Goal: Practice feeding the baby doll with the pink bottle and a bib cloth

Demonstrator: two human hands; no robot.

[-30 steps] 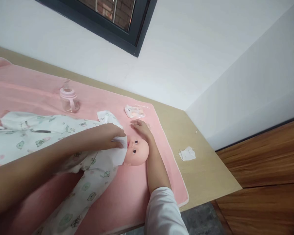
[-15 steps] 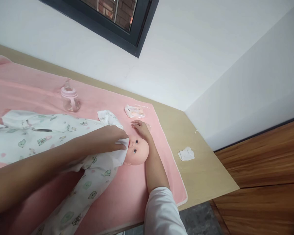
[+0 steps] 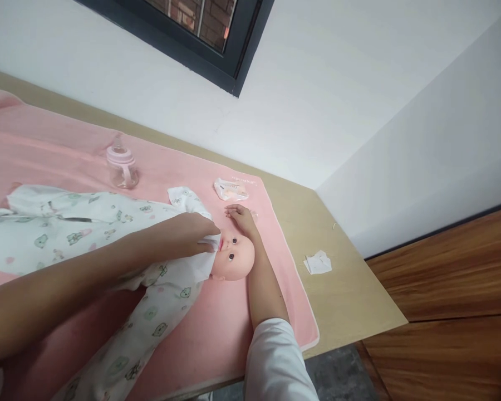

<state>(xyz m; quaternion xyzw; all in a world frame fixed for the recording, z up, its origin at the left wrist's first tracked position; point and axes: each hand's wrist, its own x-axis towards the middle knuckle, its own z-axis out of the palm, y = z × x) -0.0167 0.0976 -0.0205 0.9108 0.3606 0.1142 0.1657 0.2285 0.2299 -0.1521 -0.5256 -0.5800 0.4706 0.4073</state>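
Note:
A bald baby doll [image 3: 237, 262] lies on its back, its head toward the right, in a white printed romper [image 3: 121, 217]. My left hand [image 3: 192, 234] reaches across its chest, closed, pinching a white cloth [image 3: 211, 243] between thumb and fingers at the doll's chin, just below its red lips. Whether the cloth is separate or part of the clothing I cannot tell. My right forearm rests along the top of the doll's head. Beyond the head, my right hand [image 3: 241, 216] lies on the pink blanket [image 3: 217, 317] with its fingers loosely stretched, holding nothing.
A baby bottle [image 3: 122, 167] with a pink collar and handle stands on the blanket's far side. Near my right hand lies a clear plastic packet [image 3: 231, 190]. Folded white tissue [image 3: 318, 262] sits on the wooden table [image 3: 350, 301], which ends against a white wall.
My left hand has barely moved; slightly more of the doll's red lips shows beside the cloth. My right hand stays in place. The view has shifted a little.

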